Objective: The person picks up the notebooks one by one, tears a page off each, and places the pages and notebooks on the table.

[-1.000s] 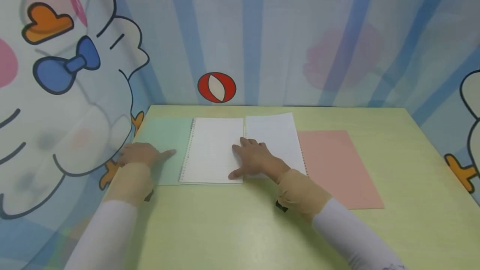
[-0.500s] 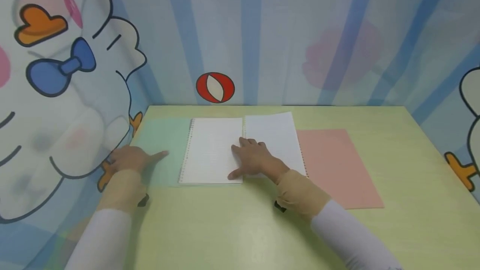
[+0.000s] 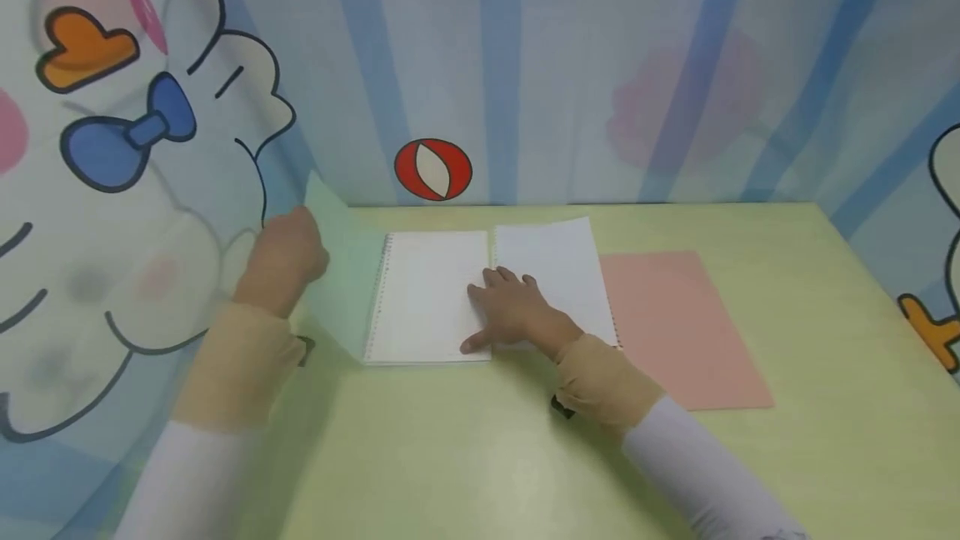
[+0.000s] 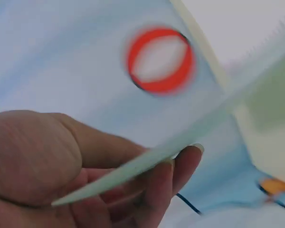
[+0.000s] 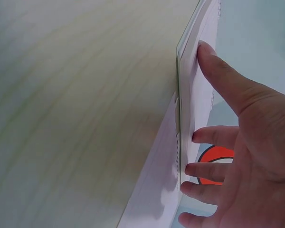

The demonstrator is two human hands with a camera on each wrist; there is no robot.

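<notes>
A spiral notebook (image 3: 431, 298) lies open on the table, a white page on top. Its light green cover (image 3: 341, 273) is raised and slanted at the left, joined along the coil. My left hand (image 3: 285, 257) grips the cover's outer edge; in the left wrist view the cover (image 4: 180, 142) passes between thumb and fingers. My right hand (image 3: 510, 307) rests with spread fingers along the page's right edge, thumb (image 5: 223, 78) on the page in the right wrist view. Right of it lies a second open spiral notebook (image 3: 555, 261) with a pink cover (image 3: 682, 323).
The pale yellow-green table (image 3: 450, 457) extends in front of the notebooks. A printed backdrop (image 3: 555, 73) with blue stripes and cartoon ducks stands at the back and sides. The second notebook's page partly goes under my right hand.
My left hand has gone from lying over the green cover's left edge to holding it, and has moved up with it, lifting the cover off the table. The right hand stays on the page.
</notes>
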